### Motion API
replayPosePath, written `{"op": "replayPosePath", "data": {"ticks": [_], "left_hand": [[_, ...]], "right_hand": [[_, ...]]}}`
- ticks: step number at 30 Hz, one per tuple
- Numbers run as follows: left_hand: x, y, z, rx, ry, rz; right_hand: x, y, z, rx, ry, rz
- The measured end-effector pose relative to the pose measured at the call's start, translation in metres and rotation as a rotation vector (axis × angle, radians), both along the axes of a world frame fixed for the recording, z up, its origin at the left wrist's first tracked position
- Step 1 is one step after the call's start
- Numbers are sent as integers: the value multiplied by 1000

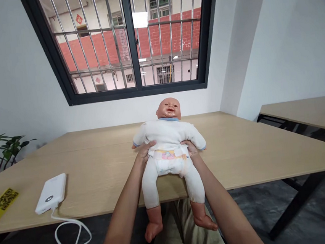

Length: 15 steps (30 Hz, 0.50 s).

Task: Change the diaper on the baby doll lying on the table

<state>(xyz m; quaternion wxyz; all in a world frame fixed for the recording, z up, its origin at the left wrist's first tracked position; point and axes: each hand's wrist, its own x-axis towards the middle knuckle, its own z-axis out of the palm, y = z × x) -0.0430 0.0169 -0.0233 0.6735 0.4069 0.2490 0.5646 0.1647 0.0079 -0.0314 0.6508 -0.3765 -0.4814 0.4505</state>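
A baby doll (168, 136) in a white top with a blue collar and a printed diaper is at the table's front edge, face toward the camera, its bare feet hanging past the edge. My left hand (146, 150) grips the doll's waist on the left side, thumb over the front of the top. On the right side of the waist, my right hand (191, 148) holds it in the same way. The rest of the fingers of both hands are partly hidden behind the doll's body.
The wooden table (102, 154) bears a white power bank (52, 192) with a looped white cable (83, 237) and a yellow label (2, 206) at the left. A plant (7, 152) stands far left. Behind is a barred window; another table (308, 113) is at the right.
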Motion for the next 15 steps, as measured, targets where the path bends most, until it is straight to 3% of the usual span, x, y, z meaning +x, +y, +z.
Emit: {"op": "replayPosePath", "data": {"ticks": [2,4,9,15], "left_hand": [[0,-7,9,56,-13,-29],[0,-15,17,84,-2,-28],[6,-36,28,110,100,-3],[8,-85,26,155,224,63]], "right_hand": [[4,-1,8,-41,144,153],[8,-10,16,-23,224,191],[16,-50,37,2,97,250],[26,-86,39,-10,-1,88]]}}
